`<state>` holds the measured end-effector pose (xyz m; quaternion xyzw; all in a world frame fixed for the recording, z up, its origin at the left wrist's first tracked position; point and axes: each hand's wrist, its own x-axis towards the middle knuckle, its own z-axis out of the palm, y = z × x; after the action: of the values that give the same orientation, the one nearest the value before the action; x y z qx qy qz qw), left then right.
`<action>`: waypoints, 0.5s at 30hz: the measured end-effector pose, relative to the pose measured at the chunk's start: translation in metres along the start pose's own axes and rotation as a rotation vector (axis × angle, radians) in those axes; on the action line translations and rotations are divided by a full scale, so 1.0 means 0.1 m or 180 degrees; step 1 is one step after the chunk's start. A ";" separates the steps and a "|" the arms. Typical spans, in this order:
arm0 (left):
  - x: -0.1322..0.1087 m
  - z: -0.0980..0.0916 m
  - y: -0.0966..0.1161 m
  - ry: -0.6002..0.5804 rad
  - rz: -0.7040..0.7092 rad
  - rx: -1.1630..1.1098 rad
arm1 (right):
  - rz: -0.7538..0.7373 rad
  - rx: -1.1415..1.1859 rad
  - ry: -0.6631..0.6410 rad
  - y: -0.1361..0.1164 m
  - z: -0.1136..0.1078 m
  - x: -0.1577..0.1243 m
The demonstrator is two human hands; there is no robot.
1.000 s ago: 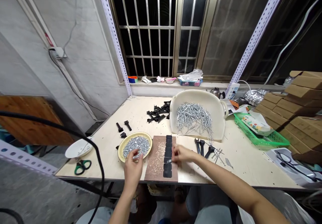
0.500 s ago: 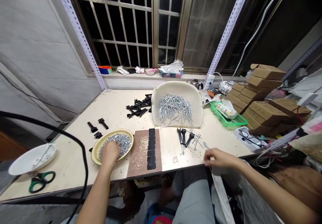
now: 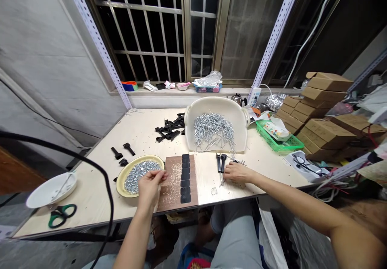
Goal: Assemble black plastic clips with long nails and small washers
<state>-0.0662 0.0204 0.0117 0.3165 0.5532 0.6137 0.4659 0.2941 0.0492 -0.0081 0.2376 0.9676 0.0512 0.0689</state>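
My left hand (image 3: 151, 186) is raised above the right rim of the yellow bowl (image 3: 120, 186) and the edge of the brown board (image 3: 178, 208). Its thumb and fingers are pinched; whatever small thing they hold is hidden. Small shiny metal pieces (image 3: 139, 174) fill the bowl. On the board stands a column of black rounded pads (image 3: 185, 182) beside pale crumbs. My right hand (image 3: 238, 173) is closed over a black plastic part, mostly hidden beneath it. Two similar black parts (image 3: 223, 163) with metal shafts lie just left of the fingers.
Behind the hands, a cream basin (image 3: 242, 134) holds many long screws (image 3: 213, 128). Loose black parts (image 3: 171, 130) are heaped to its left. Scissors (image 3: 62, 214) and a white dish (image 3: 39, 196) lie at far left. A green basket (image 3: 292, 146) and cardboard boxes (image 3: 323, 134) stand right.
My left hand has come up out of the metal pieces and moved right, fingers pinched. From the table's front edge, my right hand has moved left onto the rightmost black part.
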 end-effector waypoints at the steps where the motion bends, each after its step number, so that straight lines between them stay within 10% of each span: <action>1: -0.06 0.07 -0.02 -0.0148 -0.0127 -0.0162 | -0.0039 -0.0016 -0.0081 0.00 -0.02 -0.01; 7: -0.35 0.41 -0.20 -0.0748 -0.0639 -0.0977 | 0.0348 0.0139 -0.0268 -0.13 -0.25 0.02; 15: -0.60 0.62 -0.37 -0.0743 -0.0671 -0.1758 | 0.1065 0.1244 0.1063 -0.74 -0.80 0.48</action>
<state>0.0199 -0.0129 -0.0047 0.1873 0.3382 0.6486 0.6556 0.2055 0.0012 0.0557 0.3907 0.9045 -0.0869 -0.1475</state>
